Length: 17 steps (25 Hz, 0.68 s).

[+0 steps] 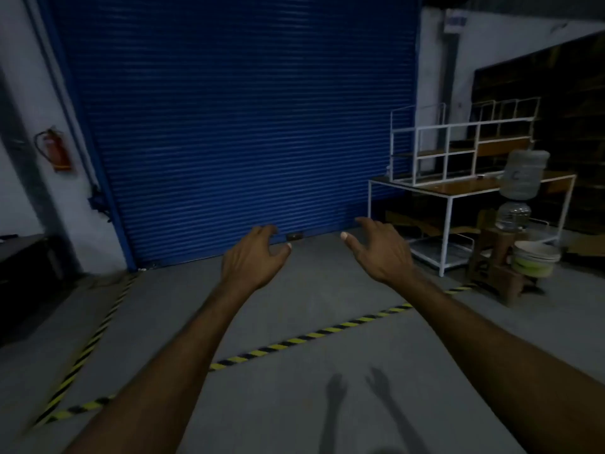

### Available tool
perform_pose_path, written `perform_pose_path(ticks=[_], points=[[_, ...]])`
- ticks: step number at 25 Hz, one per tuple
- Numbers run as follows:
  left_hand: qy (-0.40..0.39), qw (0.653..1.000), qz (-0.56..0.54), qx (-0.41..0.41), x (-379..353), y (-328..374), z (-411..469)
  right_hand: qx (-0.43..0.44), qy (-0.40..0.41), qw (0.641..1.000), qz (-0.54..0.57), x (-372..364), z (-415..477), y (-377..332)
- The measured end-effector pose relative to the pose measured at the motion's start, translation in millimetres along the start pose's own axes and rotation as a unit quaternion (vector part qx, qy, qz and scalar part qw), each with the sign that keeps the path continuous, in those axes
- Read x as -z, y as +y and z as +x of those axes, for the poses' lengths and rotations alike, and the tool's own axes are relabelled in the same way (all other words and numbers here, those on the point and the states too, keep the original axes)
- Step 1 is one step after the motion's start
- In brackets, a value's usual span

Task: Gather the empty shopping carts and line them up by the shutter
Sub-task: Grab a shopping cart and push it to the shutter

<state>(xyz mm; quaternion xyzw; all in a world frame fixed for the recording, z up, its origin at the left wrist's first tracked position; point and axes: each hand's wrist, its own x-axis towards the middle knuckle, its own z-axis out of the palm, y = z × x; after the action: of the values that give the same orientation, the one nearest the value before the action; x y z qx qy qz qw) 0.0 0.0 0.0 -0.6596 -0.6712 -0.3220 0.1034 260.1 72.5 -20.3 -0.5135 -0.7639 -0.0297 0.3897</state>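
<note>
Dim warehouse space, with a grey concrete floor [294,404] crossed by yellow-and-black striped hazard tape [311,335]; straight ahead a blue ribbed metal roller shutter [235,126] is lowered to the floor; both bare forearms reach toward it, the left hand [253,260] and the right hand [381,249] apart, fingers loosely curled, holding nothing; a white-framed wooden-topped desk [451,191] stands just right of the shutter, carrying a white tubular metal rack [458,145]; a red fire extinguisher [57,152] hangs on the left wall.
</note>
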Motion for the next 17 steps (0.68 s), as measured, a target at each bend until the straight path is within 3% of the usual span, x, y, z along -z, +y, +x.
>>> perform_pose_path(ticks=[11, 17], points=[[-0.043, 0.991, -0.111, -0.064, 5, 11, -34, -0.067, 0.026, 0.997, 0.006, 25, -75, -36], [-0.06, 0.972, -0.173, -0.145, -13, 39, -79, -0.126, 0.074, 0.988, -0.048, 67, -158, -45]])
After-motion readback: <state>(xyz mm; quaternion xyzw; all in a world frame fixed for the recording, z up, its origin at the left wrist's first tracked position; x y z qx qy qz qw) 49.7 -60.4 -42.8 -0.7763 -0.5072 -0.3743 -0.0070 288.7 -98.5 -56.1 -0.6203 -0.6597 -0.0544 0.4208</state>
